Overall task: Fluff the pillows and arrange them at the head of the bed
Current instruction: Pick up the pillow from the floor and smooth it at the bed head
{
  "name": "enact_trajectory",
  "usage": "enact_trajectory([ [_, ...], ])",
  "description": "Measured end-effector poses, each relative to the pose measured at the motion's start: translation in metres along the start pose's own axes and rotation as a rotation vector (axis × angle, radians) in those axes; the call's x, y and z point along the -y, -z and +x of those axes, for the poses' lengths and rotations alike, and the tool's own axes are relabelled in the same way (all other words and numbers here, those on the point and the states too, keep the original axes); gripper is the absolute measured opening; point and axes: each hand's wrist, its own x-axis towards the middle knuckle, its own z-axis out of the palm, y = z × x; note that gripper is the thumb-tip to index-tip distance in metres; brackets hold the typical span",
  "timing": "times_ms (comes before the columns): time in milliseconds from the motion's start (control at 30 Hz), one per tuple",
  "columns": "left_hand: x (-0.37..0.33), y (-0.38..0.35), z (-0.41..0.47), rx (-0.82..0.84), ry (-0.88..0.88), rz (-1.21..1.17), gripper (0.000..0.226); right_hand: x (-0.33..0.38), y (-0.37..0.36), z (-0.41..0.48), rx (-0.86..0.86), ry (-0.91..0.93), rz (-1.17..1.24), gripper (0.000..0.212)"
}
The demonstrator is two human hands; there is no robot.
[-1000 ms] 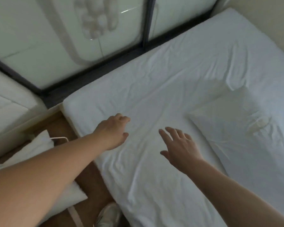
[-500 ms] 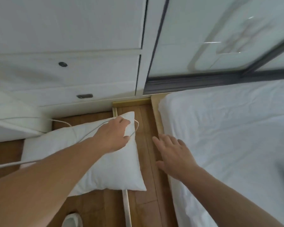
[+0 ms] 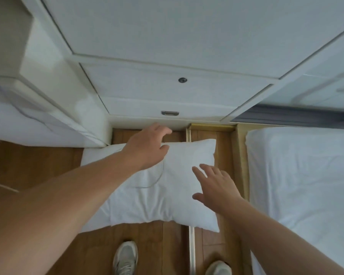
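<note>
At the near edge, two pale mesh sneakers, the left sneaker [image 3: 125, 257] and the right sneaker [image 3: 218, 268], are being seen planted on a wooden plank floor [image 3: 147, 251], warm brown with long straight grain. A thin metal strip [image 3: 191, 253] is being seen running along the boards between them, passing under the pillow.

Just beyond the feet, a soft white pillow [image 3: 167, 197] is being shown lying flat on the floor, beside the bed rather than on it. Its fabric is creased and rumpled, its shape roughly rectangular with plump, pointed corners. A thin cable [image 3: 153, 182] is being seen curving across its top.

The right hand [image 3: 216, 187] is being held open above the pillow's right half, fingers spread and nothing gripped. The left hand [image 3: 147, 147] is being extended over the far edge of the pillow, fingers loosely curled and open, also gripping nothing; whether either is touching the cloth cannot be told.

To the right, a mattress [image 3: 306, 185] covered by a wrinkled white sheet is being seen within a light wooden frame [image 3: 241, 155].

Farthest away, smooth white panelled drawers [image 3: 167, 96] are being shown, with a metal recessed handle [image 3: 170, 113] and a small round dark lock [image 3: 182, 80].
</note>
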Motion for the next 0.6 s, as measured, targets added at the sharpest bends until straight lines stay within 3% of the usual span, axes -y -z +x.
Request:
enact_trajectory([
  [133,0.027,-0.001,-0.009,0.027,-0.017,0.015,0.042,0.017,0.002,0.017,0.027,0.034,-0.005,0.085],
  [267,0.047,-0.061,-0.003,0.128,-0.019,0.072,0.053,0.025,-0.036,0.051,0.047,0.054,0.017,0.091],
  [433,0.089,-0.192,0.009,0.361,0.131,0.269,0.103,0.02,-0.126,0.104,0.124,0.013,0.018,0.122],
  [600,0.13,-0.282,0.025,0.409,0.169,0.458,0.141,-0.001,-0.204,0.144,0.13,-0.014,-0.042,0.145],
])
